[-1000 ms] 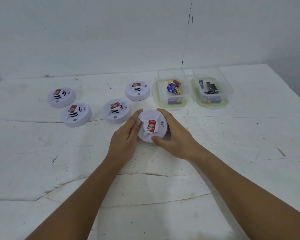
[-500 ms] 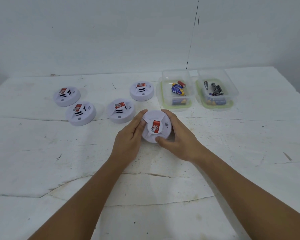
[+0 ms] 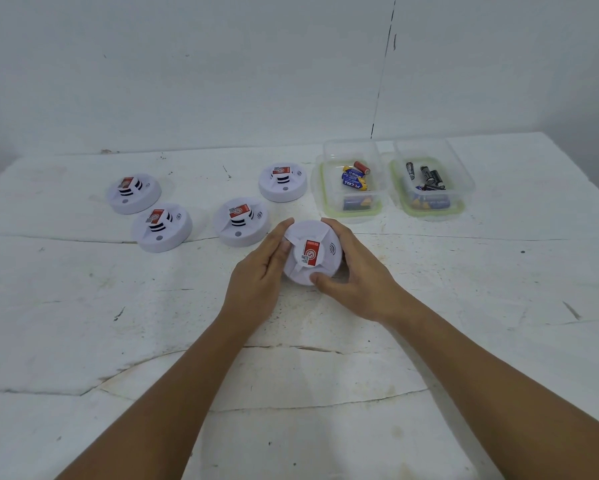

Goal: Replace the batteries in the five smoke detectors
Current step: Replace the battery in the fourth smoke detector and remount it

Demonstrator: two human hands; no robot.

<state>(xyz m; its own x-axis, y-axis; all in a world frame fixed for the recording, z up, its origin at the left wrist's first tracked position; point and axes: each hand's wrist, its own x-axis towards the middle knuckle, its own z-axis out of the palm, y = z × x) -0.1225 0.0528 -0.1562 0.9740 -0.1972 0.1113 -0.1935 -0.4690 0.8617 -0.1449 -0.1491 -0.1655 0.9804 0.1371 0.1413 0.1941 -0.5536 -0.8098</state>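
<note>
Left hand (image 3: 261, 271) and right hand (image 3: 355, 275) clasp a round white smoke detector (image 3: 312, 252) from both sides — fingers curled round its rim, red label on top

Smoke detector (image 3: 312, 252), white, round, red label on top: on the white table (image 3: 498, 289), gripped at its sides by left hand (image 3: 261, 278) and right hand (image 3: 358, 282). Four more detectors (image 3: 241, 221) lie left of and beyond it. Beyond it to the right: two clear containers, the nearer (image 3: 351, 211) holding blue-yellow batteries (image 3: 355, 180), the farther (image 3: 429, 209) holding black batteries (image 3: 427, 178).
</note>
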